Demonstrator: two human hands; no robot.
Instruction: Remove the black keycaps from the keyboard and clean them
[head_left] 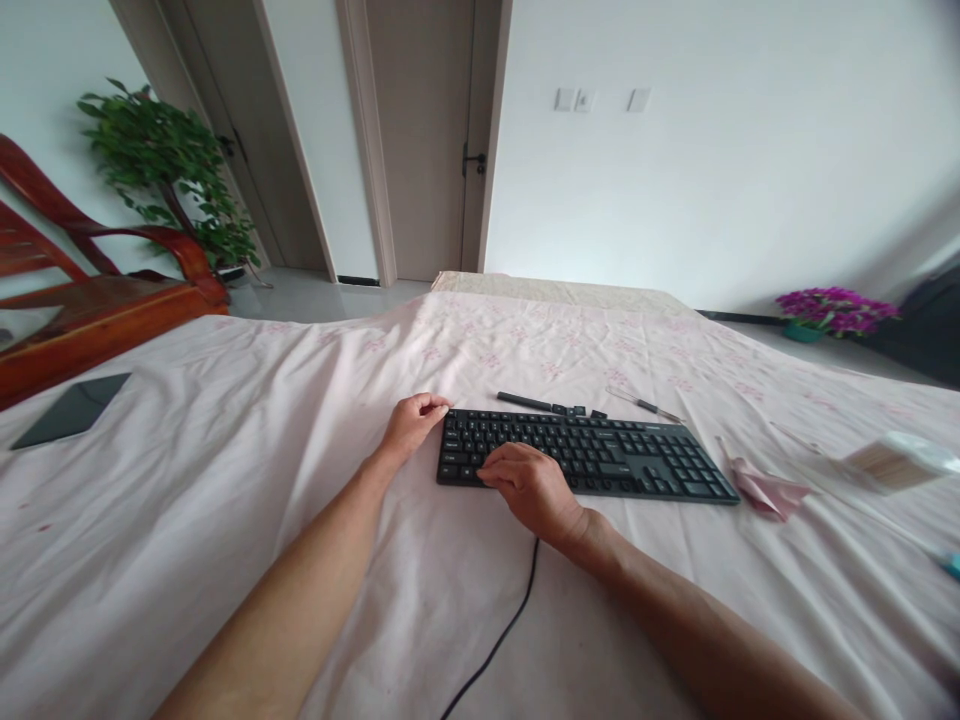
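Keyboard: long black plastic keyboard [592, 450] lying flat on a pale pink flowered sheet [420, 620], its black cable [510, 628] trailing from the near side
Left hand: thumb and fingers of the left hand [412, 420] closed on the keyboard's far left corner
Right hand: the right hand [529, 490] is curled over the near row, fingertips lowered to the keys; whether they pinch anything I cannot tell
Loose keys: a long black bar-shaped key [523, 401] and several small square black keycaps [577, 411] just beyond the far edge
Stage: part-way, I judge; a few keys off and lying unfitted, most in place
Alongside: thin dark-handled metal tool [656, 409] beyond the keyboard, crumpled dusty-pink cloth [771, 492] beside its right end, clear tub of thin sticks [896, 462] farther right
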